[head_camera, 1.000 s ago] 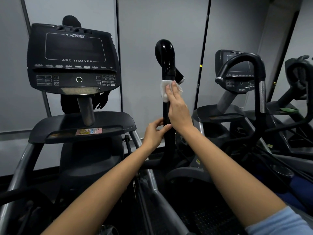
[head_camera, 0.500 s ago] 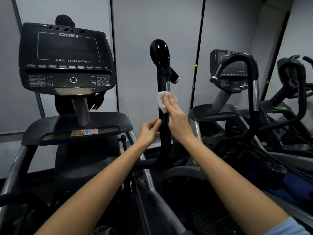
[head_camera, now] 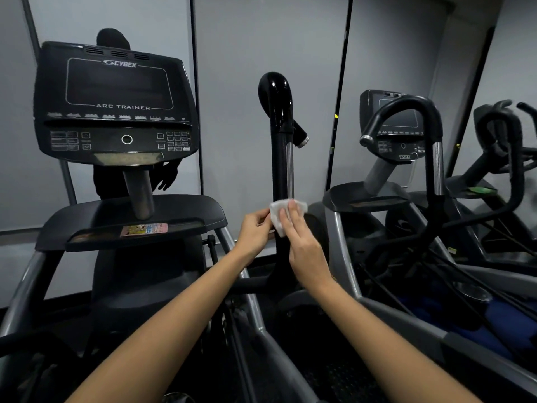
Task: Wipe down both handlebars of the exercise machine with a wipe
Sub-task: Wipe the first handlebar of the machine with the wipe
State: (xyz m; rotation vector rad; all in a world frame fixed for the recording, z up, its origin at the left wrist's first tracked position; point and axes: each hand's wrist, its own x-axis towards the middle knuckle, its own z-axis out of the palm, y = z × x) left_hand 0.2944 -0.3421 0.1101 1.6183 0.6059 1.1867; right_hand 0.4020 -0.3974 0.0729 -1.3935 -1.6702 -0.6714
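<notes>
Right hand (head_camera: 302,245) presses wipe (head_camera: 279,216) against handlebar (head_camera: 282,170), fingers straight; left hand (head_camera: 255,231) pinches wipe edge. Risk: wipe bunching, leaving patches unwiped.

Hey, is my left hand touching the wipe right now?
Touching. The head view shows the left hand's fingertips meeting the white wipe's left edge beside the handlebar.

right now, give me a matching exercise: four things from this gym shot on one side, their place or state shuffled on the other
Things:
1. wipe
2. left hand
3. console
4. handlebar

Place or state:
A. stands upright, glossy black curved top
B. pressed on the bar under the right hand
C. far left, screen dark
D. pinches the wipe's left edge

Pairs: 1-B, 2-D, 3-C, 4-A
</notes>
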